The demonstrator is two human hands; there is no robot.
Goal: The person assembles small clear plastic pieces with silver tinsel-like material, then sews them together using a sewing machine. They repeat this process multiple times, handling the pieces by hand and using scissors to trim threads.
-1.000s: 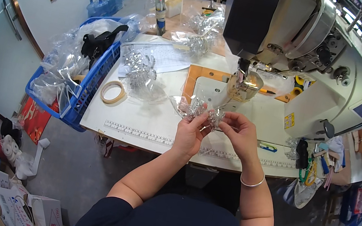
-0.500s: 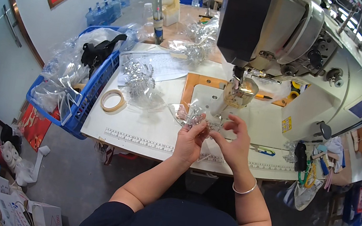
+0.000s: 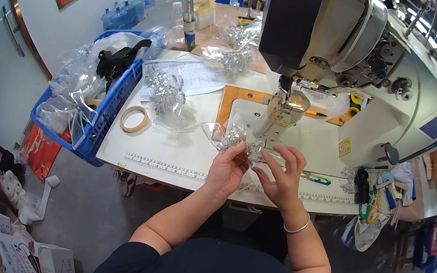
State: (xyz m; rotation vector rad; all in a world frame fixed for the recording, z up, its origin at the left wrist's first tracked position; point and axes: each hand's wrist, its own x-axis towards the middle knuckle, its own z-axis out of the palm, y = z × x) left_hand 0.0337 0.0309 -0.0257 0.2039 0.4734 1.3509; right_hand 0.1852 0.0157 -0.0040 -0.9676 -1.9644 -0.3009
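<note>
My left hand (image 3: 225, 174) is closed on a bunch of shiny silvery pieces in clear plastic (image 3: 252, 150), held above the front of the white table (image 3: 191, 158). To its right is my right hand (image 3: 285, 179), fingers spread, with the fingertips close against the bunch; whether they touch it I cannot tell. The small parts of the bunch are too fine to make out. Just beyond the hands stands the sewing machine (image 3: 341, 35), its needle area (image 3: 286, 99) over a light plate. A similar silvery bunch (image 3: 163, 90) lies on the left of the table.
A tape roll (image 3: 134, 120) lies near the blue basket (image 3: 104, 137), which holds plastic bags and black straps. Along the front edge runs a printed ruler (image 3: 166, 167). Small snips (image 3: 317, 178) lie right of my hands. Scissors with coloured handles (image 3: 369, 210) hang at the right edge.
My right hand's thumb and fingers have moved apart from a pinch at the bunch. The bunch has turned and shows more of its silvery pieces between my hands. The view has shifted slightly.
</note>
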